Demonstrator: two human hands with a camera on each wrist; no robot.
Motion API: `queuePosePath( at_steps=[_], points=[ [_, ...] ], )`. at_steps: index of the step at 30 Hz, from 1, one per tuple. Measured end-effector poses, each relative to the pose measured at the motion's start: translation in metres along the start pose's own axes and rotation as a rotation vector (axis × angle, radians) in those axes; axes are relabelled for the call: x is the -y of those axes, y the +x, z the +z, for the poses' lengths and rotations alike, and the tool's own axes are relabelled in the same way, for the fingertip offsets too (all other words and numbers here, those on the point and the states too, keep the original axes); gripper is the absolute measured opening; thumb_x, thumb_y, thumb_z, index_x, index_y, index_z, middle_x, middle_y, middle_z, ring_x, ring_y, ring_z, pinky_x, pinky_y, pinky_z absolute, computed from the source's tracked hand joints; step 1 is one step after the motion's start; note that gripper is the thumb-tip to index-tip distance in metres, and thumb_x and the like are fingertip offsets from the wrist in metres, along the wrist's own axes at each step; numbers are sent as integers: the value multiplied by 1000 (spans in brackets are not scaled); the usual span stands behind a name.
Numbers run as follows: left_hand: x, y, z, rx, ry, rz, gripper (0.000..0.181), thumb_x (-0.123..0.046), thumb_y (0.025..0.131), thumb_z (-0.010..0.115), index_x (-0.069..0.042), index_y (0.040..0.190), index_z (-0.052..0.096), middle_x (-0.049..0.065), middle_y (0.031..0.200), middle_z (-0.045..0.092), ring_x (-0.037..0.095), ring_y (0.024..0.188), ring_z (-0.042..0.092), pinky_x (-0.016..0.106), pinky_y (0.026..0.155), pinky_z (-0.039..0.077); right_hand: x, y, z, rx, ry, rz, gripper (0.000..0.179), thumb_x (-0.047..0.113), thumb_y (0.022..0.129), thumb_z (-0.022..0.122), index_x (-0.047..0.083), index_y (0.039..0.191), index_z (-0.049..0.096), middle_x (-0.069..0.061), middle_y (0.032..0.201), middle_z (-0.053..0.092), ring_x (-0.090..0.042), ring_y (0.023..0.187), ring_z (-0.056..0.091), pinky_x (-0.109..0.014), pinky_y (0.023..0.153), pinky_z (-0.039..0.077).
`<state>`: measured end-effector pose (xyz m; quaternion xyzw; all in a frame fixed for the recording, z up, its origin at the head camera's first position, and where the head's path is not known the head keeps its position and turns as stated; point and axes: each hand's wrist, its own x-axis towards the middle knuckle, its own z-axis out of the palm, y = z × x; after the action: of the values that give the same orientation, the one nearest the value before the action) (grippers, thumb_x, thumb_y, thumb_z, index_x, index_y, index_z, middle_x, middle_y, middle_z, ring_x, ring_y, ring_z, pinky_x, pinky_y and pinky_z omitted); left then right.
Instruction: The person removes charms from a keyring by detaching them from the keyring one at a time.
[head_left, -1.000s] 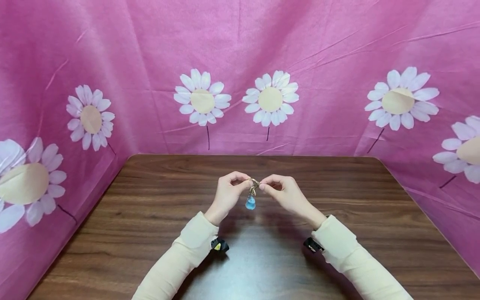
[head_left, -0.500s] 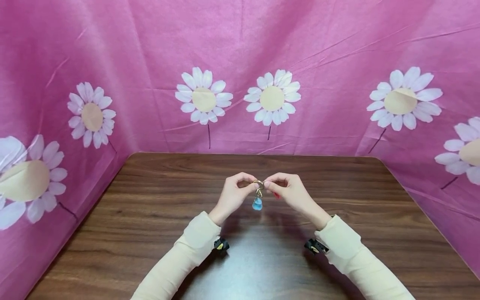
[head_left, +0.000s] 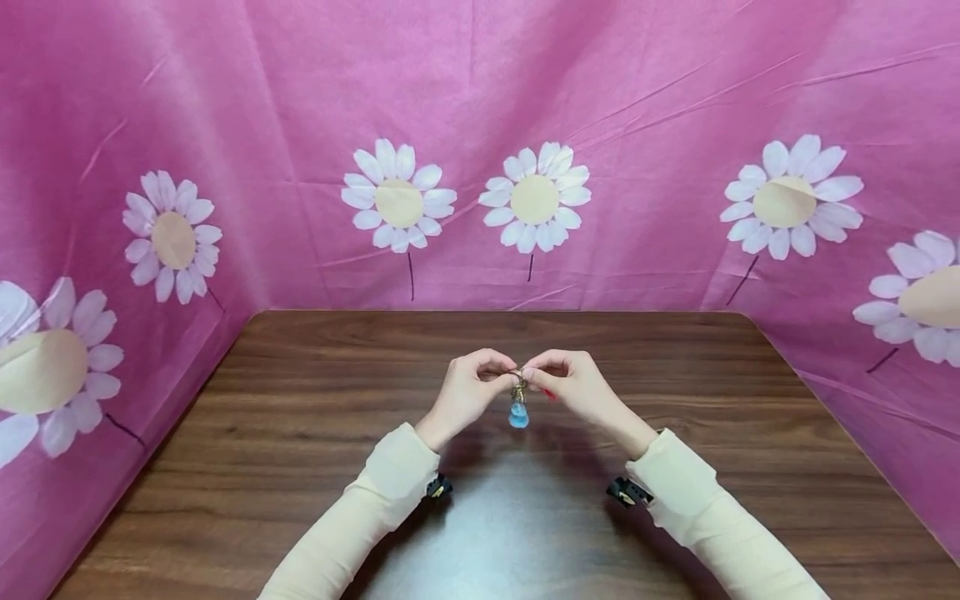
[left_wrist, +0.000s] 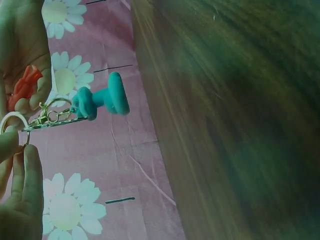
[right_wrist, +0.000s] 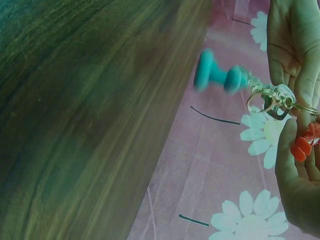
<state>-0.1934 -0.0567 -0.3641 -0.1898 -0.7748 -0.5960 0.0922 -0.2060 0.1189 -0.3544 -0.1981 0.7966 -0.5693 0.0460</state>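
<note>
In the head view both hands meet over the table's middle. My left hand (head_left: 468,390) pinches a gold key ring (left_wrist: 14,116) between thumb and fingers. From that ring hang a gold chain with a clasp (right_wrist: 270,100) and a light-blue charm (head_left: 518,415), which looks like a small dumbbell with a flat disc end in the wrist views. My right hand (head_left: 577,387) has thumb and fingertips right at the ring. It holds a small red charm (right_wrist: 302,147) in its curled fingers, the red charm's upper part hidden in the head view.
A brown wood-grain table (head_left: 480,533) lies under both arms. Pink cloth (head_left: 637,75) printed with white daisies stands along its back and sides. Black wrist-worn devices (head_left: 628,492) sit below the cream cuffs.
The left hand and the blue charm have shifted right, closing the gap to the right hand. The red charm has come into view below the right fingers, and the ring shows less.
</note>
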Motion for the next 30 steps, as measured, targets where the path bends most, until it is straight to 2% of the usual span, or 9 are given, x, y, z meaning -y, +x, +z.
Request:
queuePosePath(
  at_steps=[3,6,13,19,23,30],
  points=[
    [-12,-2,-1,-25,51,76,9,3,76,68,6,85,65,19,82,68,29,73,66,27,66,55,1,0,0,0,-9,0,17,9,85,63,-6,93,66,0,63,59,-8,53,50,-20,48,43],
    [-17,-3,-1,-67,107,142,6,5,77,67,7,82,65,19,79,67,29,70,65,29,64,55,3,0,1,-1,-19,3,17,10,85,63,-5,92,66,1,62,57,-8,53,49,-21,48,43],
    [-13,-6,-2,-154,108,203,5,8,75,66,8,80,66,19,77,67,29,68,66,31,63,56,8,-3,4,9,-51,32,18,11,84,64,-5,93,66,4,57,51,-5,52,47,-20,46,40],
    [-12,-8,-2,-182,51,146,4,7,76,66,8,80,67,20,77,68,28,68,66,31,64,56,12,-6,9,1,-67,57,18,11,84,64,-4,93,67,4,55,48,-5,49,42,-19,44,36],
    [-12,-9,-3,-193,39,98,5,6,76,67,8,80,67,20,76,68,24,68,65,31,65,56,13,-6,10,-5,-59,74,18,12,84,65,-3,93,67,5,56,52,-5,49,44,-19,44,36],
    [-13,-9,-4,-200,36,65,5,6,76,67,7,80,67,19,74,68,20,66,64,30,63,55,11,-3,11,10,-2,117,20,11,84,64,-6,94,66,3,59,56,-5,51,47,-19,45,37]
  ],
)
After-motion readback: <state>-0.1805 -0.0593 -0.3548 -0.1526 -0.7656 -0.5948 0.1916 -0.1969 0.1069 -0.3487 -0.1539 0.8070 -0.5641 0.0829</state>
